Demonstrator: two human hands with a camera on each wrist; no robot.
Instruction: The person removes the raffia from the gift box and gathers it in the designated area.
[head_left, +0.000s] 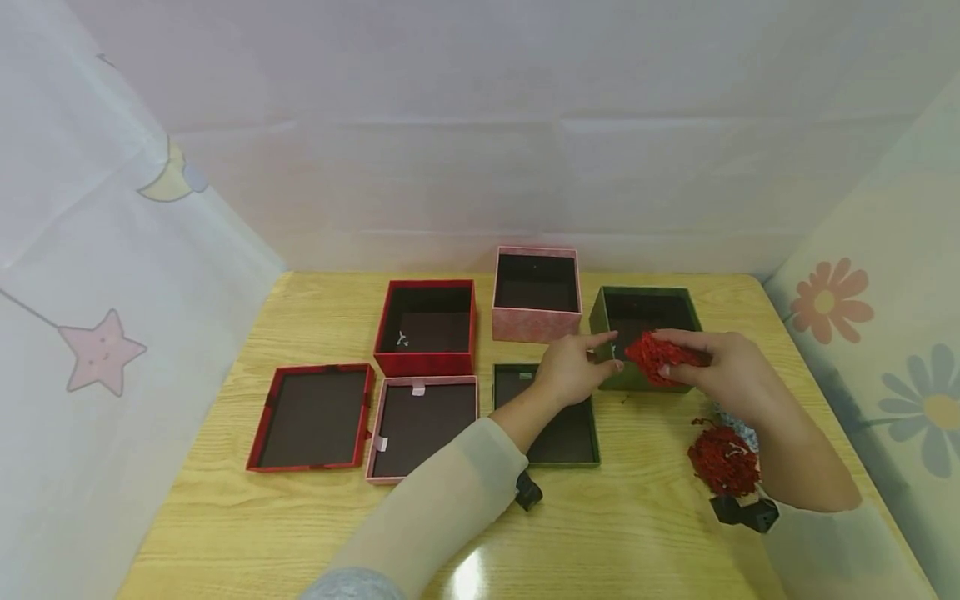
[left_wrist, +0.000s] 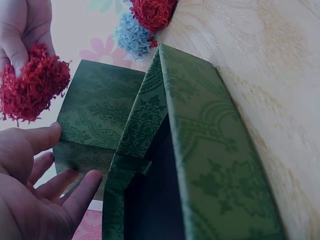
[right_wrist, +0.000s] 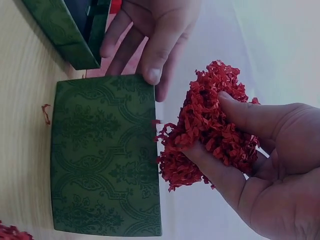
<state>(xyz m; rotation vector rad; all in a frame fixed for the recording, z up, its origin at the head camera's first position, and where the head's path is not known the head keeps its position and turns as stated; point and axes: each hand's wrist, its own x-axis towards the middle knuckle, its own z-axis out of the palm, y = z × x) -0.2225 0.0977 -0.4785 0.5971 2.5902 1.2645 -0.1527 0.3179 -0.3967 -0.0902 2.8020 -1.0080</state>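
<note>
In the head view my right hand [head_left: 738, 371] grips a clump of red crinkled shredded paper [head_left: 651, 357] over the front edge of the open green box [head_left: 633, 382]. Thumb and fingers pinch the clump in the right wrist view, with loose strands sticking out by the box rim. My left hand [head_left: 573, 368] is at the box's left front corner, its thumb at the rim and its fingers spread and loosely extended along the side. The box's outer wall [right_wrist: 105, 155] has a dark green damask pattern. Its inside is dark and partly hidden by my hands.
A second red paper clump [head_left: 723, 462] and some blue shredded paper [head_left: 738, 427] lie at the right. An open red box [head_left: 423, 364] and pink box [head_left: 536, 325] stand behind the red lid [head_left: 311, 417], pink lid [head_left: 423, 425] and green lid [head_left: 562, 437].
</note>
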